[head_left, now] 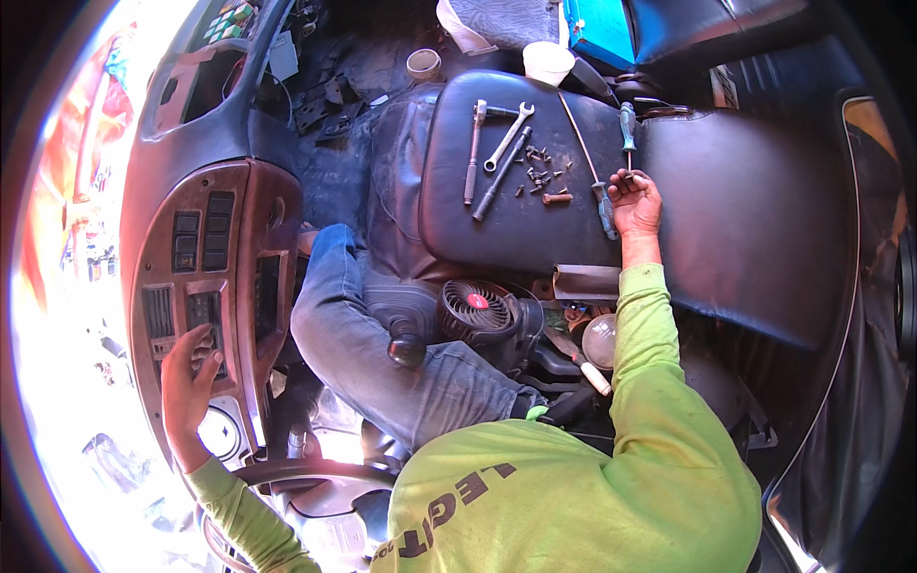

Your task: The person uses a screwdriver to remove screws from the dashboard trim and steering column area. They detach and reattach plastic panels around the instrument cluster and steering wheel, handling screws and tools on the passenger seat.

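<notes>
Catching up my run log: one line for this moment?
left hand: open, near dashboard | right hand: fingertips at upper screwdriver, grip unclear | black seat: ratchet, combination wrench, screws

Loud neon-lime shirt (573, 497) with dark lettering (468, 486), and faded blue jeans (358, 353) between the hands. Just left of the right hand (635, 202): teal-blue screwdriver handle (606, 210), black seat pad (535, 239). Near the left hand (191, 377), the dash panel's (160, 234) reddish-brown with black switches (218, 218). Dark fan (457, 310) between them, red hub (478, 301).

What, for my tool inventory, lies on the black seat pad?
A ratchet, combination wrench, dark bar, bolt, screws, screwdriver; another screwdriver and white bowl by its edge. The pad beneath these is hidden.
</notes>
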`<state>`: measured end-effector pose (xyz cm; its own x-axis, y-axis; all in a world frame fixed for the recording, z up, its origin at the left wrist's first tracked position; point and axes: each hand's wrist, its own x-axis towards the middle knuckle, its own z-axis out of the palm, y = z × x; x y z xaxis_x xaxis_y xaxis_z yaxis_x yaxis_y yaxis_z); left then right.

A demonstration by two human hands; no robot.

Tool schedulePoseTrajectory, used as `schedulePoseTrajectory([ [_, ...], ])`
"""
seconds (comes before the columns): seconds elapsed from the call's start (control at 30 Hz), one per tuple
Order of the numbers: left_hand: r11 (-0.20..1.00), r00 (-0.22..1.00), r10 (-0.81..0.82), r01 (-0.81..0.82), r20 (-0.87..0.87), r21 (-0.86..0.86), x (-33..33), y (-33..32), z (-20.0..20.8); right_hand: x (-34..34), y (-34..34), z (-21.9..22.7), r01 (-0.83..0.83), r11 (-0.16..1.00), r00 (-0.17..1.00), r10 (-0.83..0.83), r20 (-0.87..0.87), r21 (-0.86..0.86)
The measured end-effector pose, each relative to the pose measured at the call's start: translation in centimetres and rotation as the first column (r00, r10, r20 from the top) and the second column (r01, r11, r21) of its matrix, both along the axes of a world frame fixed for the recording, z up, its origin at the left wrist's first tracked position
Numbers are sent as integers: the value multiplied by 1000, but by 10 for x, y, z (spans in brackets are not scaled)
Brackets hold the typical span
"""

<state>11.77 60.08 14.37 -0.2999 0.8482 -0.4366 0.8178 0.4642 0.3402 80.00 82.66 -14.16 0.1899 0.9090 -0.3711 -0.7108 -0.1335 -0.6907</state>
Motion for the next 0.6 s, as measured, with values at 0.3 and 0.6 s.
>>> schedulePoseTrajectory([
  [0.3, 991, 999, 34, -32, -9, 127, -18, -43, 4, -9, -3, 26, 11, 989, 956, 34, 292, -150],
  [0.6, 875, 927, 374, -357, 13, 328, -69, -170, 11, -38, 0, 41, -23, 893, -340, 416, 843, -449],
])
